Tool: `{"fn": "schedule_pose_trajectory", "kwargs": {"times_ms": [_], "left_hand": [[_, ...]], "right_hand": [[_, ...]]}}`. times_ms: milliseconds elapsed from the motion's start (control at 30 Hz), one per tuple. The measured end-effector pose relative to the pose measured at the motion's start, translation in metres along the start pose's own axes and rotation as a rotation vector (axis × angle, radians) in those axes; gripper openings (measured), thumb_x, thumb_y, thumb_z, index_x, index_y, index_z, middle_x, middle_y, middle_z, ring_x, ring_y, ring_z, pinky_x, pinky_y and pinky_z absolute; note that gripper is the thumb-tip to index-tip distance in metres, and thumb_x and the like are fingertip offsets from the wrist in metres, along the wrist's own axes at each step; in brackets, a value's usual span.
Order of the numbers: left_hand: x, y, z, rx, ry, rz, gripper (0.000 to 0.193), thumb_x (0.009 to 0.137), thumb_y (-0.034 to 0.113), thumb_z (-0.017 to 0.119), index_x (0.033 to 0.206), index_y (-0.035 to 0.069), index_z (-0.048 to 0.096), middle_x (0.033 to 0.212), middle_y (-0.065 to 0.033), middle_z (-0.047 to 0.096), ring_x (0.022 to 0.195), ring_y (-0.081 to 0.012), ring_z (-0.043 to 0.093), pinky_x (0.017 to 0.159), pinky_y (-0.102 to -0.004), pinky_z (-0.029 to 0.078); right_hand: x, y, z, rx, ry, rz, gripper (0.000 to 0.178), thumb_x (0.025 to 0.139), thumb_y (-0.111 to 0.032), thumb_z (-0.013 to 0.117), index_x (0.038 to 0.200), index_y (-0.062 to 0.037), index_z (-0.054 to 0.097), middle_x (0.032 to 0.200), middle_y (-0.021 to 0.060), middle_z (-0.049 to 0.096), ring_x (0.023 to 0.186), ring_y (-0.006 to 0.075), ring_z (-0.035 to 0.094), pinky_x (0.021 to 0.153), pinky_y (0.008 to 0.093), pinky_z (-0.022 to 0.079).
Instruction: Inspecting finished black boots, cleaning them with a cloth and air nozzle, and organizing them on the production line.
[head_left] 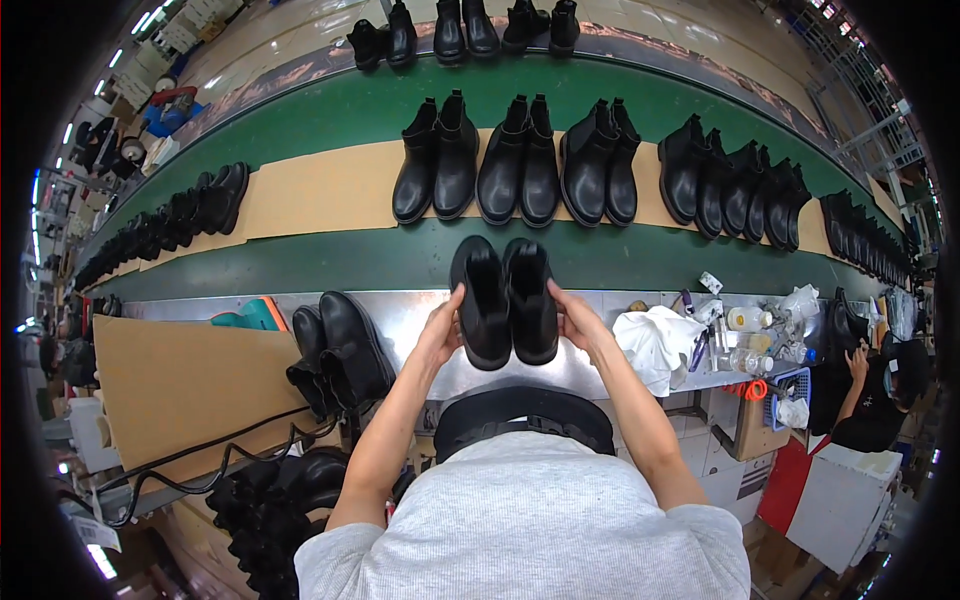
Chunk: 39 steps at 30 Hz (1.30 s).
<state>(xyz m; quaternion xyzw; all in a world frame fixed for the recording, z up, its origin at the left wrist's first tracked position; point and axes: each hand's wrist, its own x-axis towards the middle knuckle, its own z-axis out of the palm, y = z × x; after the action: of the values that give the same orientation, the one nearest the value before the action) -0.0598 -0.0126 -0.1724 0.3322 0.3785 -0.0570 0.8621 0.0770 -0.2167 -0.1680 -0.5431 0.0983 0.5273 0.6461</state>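
A pair of black ankle boots (533, 320) is held side by side in front of me, over the metal bench edge (410, 378), toes pointing away and openings toward me. My left hand (440, 325) grips the outer side of the left boot (483, 330). On the other side, my right hand (577, 320) grips the right boot. Fingers of both hands are partly hidden behind the leather. Another pair of black boots (350, 345) rests on the bench to the left of my left hand.
Across the green conveyor (350, 255), boot pairs (517, 160) stand on cardboard strips (320, 190). At right lie a white cloth (655, 340), bottles (750, 318) and a blue basket (793, 395). A cardboard sheet (190, 385) and black coiled cable (240, 462) are at left. A co-worker (870, 400) sits far right.
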Motion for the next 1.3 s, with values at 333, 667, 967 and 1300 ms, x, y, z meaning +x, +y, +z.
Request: {"fn": "schedule_pose_trajectory", "kwargs": {"times_ms": [333,667,967,1300], "left_hand": [[0.064,0.014,0.042,1.296,0.346,0.04,0.119,0.053,0.049,0.08,0.138,-0.001,0.015,0.132,-0.027,0.038,0.12,-0.0378,0.043,0.098,-0.0416,0.037],[0.065,0.02,-0.037,1.059,0.452,0.34,0.099,0.05,0.029,0.086,0.131,0.0,0.039,0.118,-0.0192,0.056,0.108,-0.0294,0.055,0.093,-0.0352,0.043],[-0.01,0.062,0.014,0.079,-0.317,0.385,0.061,0.079,0.019,0.067,0.129,-0.001,0.038,0.113,-0.0118,0.058,0.095,-0.0246,0.06,0.085,-0.0349,0.049],[-0.05,0.056,0.101,-0.435,-0.521,0.552,0.049,0.09,0.028,0.05,0.132,0.005,0.037,0.118,-0.018,0.051,0.094,-0.0313,0.061,0.062,-0.0415,0.058]], "right_hand": [[0.072,0.003,0.011,-1.291,0.329,-0.208,0.114,0.063,-0.062,0.065,0.132,0.0164,0.02,0.121,0.0338,0.046,0.112,0.0376,0.05,0.09,0.0418,0.043],[0.056,-0.004,0.018,-1.167,0.384,-0.265,0.085,0.061,-0.032,0.078,0.127,0.0046,0.039,0.1,0.0256,0.062,0.097,0.0391,0.059,0.086,0.0408,0.045],[0.01,-0.049,-0.023,-0.043,-0.368,-0.225,0.045,0.084,-0.025,0.062,0.117,0.0023,0.05,0.104,0.0112,0.061,0.086,0.0169,0.062,0.075,0.0265,0.051],[-0.03,-0.062,0.04,0.925,-0.858,-0.157,0.049,0.091,-0.032,0.05,0.131,-0.0074,0.038,0.121,0.0167,0.05,0.103,0.031,0.055,0.083,0.0339,0.053]]}}
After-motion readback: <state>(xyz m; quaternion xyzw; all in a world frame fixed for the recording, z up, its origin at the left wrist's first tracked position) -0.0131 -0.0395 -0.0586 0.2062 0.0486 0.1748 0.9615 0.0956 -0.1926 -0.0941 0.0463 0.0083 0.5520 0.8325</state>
